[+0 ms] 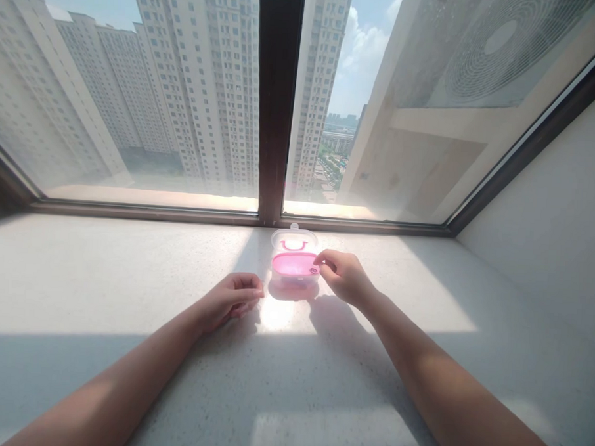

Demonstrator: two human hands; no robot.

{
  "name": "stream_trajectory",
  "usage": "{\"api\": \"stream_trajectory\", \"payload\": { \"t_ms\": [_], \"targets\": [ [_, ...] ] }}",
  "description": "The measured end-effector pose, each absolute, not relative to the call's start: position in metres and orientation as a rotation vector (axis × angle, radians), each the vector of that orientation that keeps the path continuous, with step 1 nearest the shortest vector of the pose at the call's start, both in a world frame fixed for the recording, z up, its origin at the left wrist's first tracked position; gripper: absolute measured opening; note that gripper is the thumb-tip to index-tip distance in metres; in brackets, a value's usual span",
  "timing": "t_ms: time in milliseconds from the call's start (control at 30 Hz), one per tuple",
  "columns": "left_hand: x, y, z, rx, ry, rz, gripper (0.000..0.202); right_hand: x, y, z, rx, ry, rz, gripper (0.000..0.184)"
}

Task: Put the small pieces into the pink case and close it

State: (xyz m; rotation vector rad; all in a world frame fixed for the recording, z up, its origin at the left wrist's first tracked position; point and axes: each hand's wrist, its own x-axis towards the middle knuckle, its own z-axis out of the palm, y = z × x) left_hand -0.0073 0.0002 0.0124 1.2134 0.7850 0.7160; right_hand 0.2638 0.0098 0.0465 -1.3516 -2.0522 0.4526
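A small clear plastic box with a pink rim [295,280] stands on the white speckled sill, close to the window frame. Its clear lid [277,237], with a pink handle [294,246], is raised at the back. At the box's right rim is my right hand [347,275], thumb and forefinger pinched. Just by those fingertips, inside the rim, shows a tiny dark looped item [314,271], too small to name; whether the fingers grip it is unclear. My left hand [232,300] rests left of the box, apart from it, fingers curled and closed; what they hold, if anything, is hidden.
A dark window frame [275,117] with glass panes runs behind the sill [103,267]. To the right rises a white side wall [550,194]. Outside are tall buildings and an air-conditioner unit [502,48]. Bright sun patches and shadows fall across the sill.
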Motion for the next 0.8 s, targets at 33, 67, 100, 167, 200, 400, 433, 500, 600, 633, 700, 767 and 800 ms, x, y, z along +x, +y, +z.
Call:
{"api": "stream_trajectory", "payload": {
  "t_ms": [33, 67, 100, 167, 200, 400, 433, 500, 600, 633, 700, 767, 800],
  "targets": [
    [-0.007, 0.000, 0.012, 1.218, 0.783, 0.716, 0.023, 0.264, 0.010, 0.045, -1.358, -2.065, 0.481, 0.021],
    [-0.007, 0.000, 0.012, 1.220, 0.783, 0.716, 0.023, 0.263, 0.011, 0.043, -1.363, -2.080, 0.501, 0.022],
    [-0.007, 0.000, 0.013, 1.220, 0.784, 0.715, 0.024, 0.262, 0.011, 0.043, -1.368, -2.091, 0.513, 0.022],
    [-0.007, 0.000, 0.013, 1.216, 0.787, 0.711, 0.025, 0.262, 0.011, 0.042, -1.379, -2.094, 0.520, 0.023],
    [-0.007, -0.001, 0.013, 1.213, 0.789, 0.711, 0.025, 0.261, 0.011, 0.042, -1.383, -2.093, 0.521, 0.023],
    [-0.007, 0.001, 0.009, 1.207, 0.775, 0.708, 0.024, 0.263, 0.013, 0.039, -1.374, -2.111, 0.538, 0.023],
    [-0.007, 0.001, 0.009, 1.209, 0.767, 0.706, 0.023, 0.263, 0.013, 0.039, -1.372, -2.102, 0.542, 0.024],
    [-0.007, 0.002, 0.009, 1.211, 0.758, 0.707, 0.022, 0.264, 0.014, 0.037, -1.361, -2.065, 0.538, 0.024],
    [-0.007, 0.001, 0.011, 1.204, 0.757, 0.709, 0.022, 0.265, 0.015, 0.035, -1.318, -1.967, 0.513, 0.024],
    [-0.007, 0.001, 0.012, 1.199, 0.759, 0.710, 0.021, 0.265, 0.015, 0.035, -1.295, -1.933, 0.491, 0.024],
    [-0.008, 0.000, 0.013, 1.180, 0.763, 0.722, 0.021, 0.264, 0.012, 0.039, -1.247, -1.886, 0.432, 0.024],
    [-0.009, 0.001, 0.014, 1.149, 0.762, 0.747, 0.020, 0.260, 0.005, 0.048, -1.209, -1.905, 0.396, 0.024],
    [-0.011, 0.001, 0.014, 1.129, 0.759, 0.763, 0.020, 0.257, 0.000, 0.053, -1.195, -1.955, 0.413, 0.024]
  ]
}}
